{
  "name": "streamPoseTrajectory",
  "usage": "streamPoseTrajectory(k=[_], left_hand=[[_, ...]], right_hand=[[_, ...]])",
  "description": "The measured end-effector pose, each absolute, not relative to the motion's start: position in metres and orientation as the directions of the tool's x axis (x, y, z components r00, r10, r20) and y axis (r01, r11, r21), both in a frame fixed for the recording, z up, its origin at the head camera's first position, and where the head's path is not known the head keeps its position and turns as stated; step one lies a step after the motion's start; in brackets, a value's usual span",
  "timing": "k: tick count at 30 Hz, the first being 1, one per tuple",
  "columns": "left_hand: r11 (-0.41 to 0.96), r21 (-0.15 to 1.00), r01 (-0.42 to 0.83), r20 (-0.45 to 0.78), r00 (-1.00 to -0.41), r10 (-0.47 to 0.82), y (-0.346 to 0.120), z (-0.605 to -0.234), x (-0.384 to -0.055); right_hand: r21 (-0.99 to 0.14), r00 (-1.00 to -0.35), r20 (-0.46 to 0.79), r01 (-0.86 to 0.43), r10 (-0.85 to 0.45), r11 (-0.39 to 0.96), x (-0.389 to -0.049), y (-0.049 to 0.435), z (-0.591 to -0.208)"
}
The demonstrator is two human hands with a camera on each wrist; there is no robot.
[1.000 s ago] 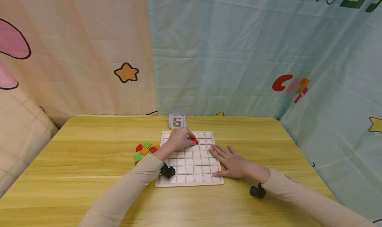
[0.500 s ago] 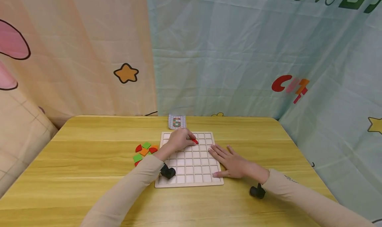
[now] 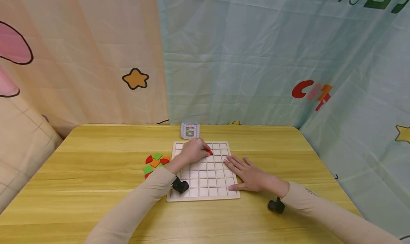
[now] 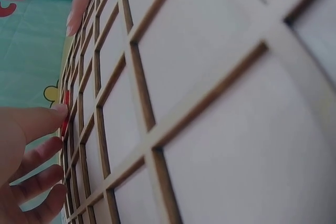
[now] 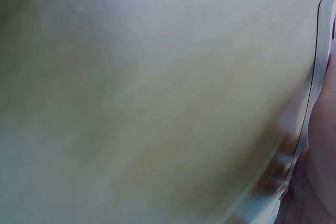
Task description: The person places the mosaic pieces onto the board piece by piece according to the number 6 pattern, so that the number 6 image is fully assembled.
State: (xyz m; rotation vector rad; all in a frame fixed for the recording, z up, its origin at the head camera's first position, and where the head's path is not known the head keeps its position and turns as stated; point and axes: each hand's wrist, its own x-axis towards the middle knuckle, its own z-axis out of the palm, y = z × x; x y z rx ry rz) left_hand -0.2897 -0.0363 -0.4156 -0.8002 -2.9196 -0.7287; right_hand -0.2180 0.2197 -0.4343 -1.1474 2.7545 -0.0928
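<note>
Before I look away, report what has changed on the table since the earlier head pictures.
Nothing visibly changed: nothing was moved, newly taken hold of or let go. The left hand still pinches the red piece at the grid board, the right hand stays spread at its right edge, and the loose pieces and patterned card lie as before.

Plain beige cloth covers both arms in long sleeves: the left sleeve (image 3: 136,201) is unmarked where it shows, while the right sleeve (image 3: 326,210) bears a small dark marking (image 3: 312,192) near its cuff, too small to read. Past the cuffs, the left hand (image 3: 191,151) and right hand (image 3: 250,174) are bare. Each wrist wears a compact, rounded black camera, the left wrist camera (image 3: 182,185) and the right wrist camera (image 3: 276,206).
</note>
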Motion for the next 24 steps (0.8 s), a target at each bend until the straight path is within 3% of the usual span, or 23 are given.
streamPoseTrajectory(k=[8,24], left_hand=[[0.766,0.426,0.481,0.158,-0.874,0.460,-0.046,-0.415,-0.286],[0.827,0.443,0.347,0.213,-0.937,0.279,-0.089,-0.397,-0.268]], right_hand=[[-0.098,-0.692,-0.150,-0.700,-0.706,0.707,-0.217,0.216,-0.433],[-0.127,-0.693,-0.120,-0.699,-0.711,0.704,-0.218,0.219,-0.434]])
